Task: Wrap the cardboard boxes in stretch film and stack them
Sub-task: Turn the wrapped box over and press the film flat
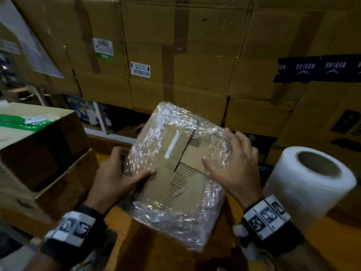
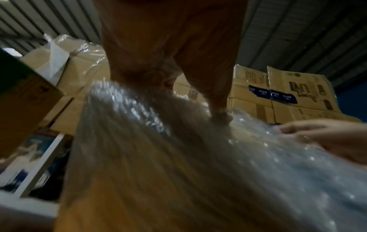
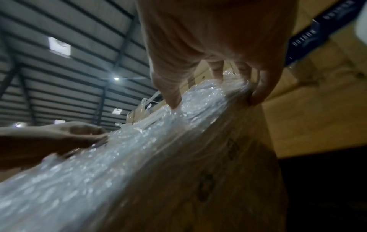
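Both hands hold the film-wrapped box (image 1: 175, 169) — my left hand (image 1: 119, 173) grips its left edge. My right hand (image 1: 234, 165) presses flat, fingers spread, beside the film roll (image 1: 304, 184).

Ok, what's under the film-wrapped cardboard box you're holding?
Under the film-wrapped cardboard box, only a wooden surface shows at its near edge. The box, left hand and right hand cover the rest.

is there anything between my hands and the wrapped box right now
Nothing visible. The left hand grips the wrapped box at its left edge, thumb on top. The right hand lies spread on the film covering its right side.
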The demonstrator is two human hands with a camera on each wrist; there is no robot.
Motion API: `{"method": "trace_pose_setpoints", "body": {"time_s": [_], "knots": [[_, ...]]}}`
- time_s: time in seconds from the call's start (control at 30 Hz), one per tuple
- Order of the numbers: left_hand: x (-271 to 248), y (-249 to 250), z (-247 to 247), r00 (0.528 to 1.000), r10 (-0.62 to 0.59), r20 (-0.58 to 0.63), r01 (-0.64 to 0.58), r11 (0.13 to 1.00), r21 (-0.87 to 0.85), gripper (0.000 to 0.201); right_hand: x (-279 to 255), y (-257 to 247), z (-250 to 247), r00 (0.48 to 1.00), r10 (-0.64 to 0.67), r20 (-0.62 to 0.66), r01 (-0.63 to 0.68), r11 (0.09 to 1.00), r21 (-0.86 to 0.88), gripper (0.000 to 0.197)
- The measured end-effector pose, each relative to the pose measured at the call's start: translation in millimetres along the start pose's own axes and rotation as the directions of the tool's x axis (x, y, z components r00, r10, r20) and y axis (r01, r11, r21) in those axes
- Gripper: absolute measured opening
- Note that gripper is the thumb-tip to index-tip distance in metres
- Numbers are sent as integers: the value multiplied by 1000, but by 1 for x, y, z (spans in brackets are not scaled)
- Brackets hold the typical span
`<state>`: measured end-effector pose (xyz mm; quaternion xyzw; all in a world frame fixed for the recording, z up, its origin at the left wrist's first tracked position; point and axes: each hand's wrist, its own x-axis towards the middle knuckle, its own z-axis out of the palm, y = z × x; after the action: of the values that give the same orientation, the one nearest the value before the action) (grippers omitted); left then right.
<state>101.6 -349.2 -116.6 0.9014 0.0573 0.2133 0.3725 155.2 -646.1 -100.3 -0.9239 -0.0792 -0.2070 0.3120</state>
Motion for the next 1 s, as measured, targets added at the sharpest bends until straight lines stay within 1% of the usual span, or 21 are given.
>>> {"method": "trace_pose_setpoints", "body": {"time_s": [0.07,0.13,0.23,0.27,0.33,0.4,0.43,0.47,0.5,0.53,0.57,0.6,0.63,0.67,0.73,0.77,0.83,0.9,0.93,0.97,1.0], "knots": [[-24,-11,16,998,-58,21,59,996,-70,83,10,-6,0,995,-86,53,89,994,-58,93],[-40,-18,28,997,-73,6,74,993,-90,87,13,-8,2,986,-150,72,155,985,-80,85],[-40,-13,23,994,-100,49,99,995,18,106,14,-1,5,980,-170,103,173,985,-23,79],[-35,-8,16,993,-101,62,97,994,59,107,15,1,4,978,-179,109,179,984,7,78],[-18,-1,1,999,-35,2,34,992,121,96,17,3,0,973,-203,111,198,979,54,77],[8,3,-12,990,112,-83,-102,987,121,88,16,5,-1,968,-222,120,217,974,60,76],[24,3,-16,979,186,-84,-177,979,104,87,15,6,-1,966,-223,130,216,974,62,75],[39,3,-19,969,242,-44,-239,969,70,86,13,7,-2,965,-223,137,216,974,64,73],[51,4,-20,963,269,29,-270,963,22,86,12,7,-4,965,-223,137,217,975,54,72],[59,5,-19,955,276,112,-276,961,-19,86,13,7,-6,965,-231,123,232,973,3,70],[63,4,-15,943,282,176,-278,960,-46,86,15,5,-9,961,-257,97,266,960,-92,68],[64,4,-11,933,293,208,-287,956,-60,85,18,1,-11,951,-301,76,310,932,-190,67],[61,3,-6,927,311,211,-304,950,-68,85,22,-2,-11,935,-346,80,355,902,-246,69],[57,1,-2,923,328,202,-320,945,-72,85,25,-6,-8,919,-375,120,393,885,-249,75],[50,0,4,926,334,178,-330,943,-52,83,25,-15,5,887,-397,235,441,880,-177,89],[47,-1,5,929,328,172,-327,944,-31,81,21,-17,13,874,-405,266,457,873,-170,89],[45,-4,4,927,333,170,-337,942,-7,76,7,-11,22,859,-428,279,485,855,-182,84],[46,-6,2,918,358,172,-364,931,3,73,-14,-1,20,825,-462,326,530,832,-161,78],[47,-6,2,911,375,171,-381,925,2,72,-23,6,16,806,-478,350,546,828,-127,74],[47,-6,1,906,391,162,-397,918,4,71,-29,8,9,801,-477,363,536,841,-77,70],[46,-5,1,903,402,152,-408,913,13,71,-30,6,-1,813,-464,353,499,866,-11,63]]}}
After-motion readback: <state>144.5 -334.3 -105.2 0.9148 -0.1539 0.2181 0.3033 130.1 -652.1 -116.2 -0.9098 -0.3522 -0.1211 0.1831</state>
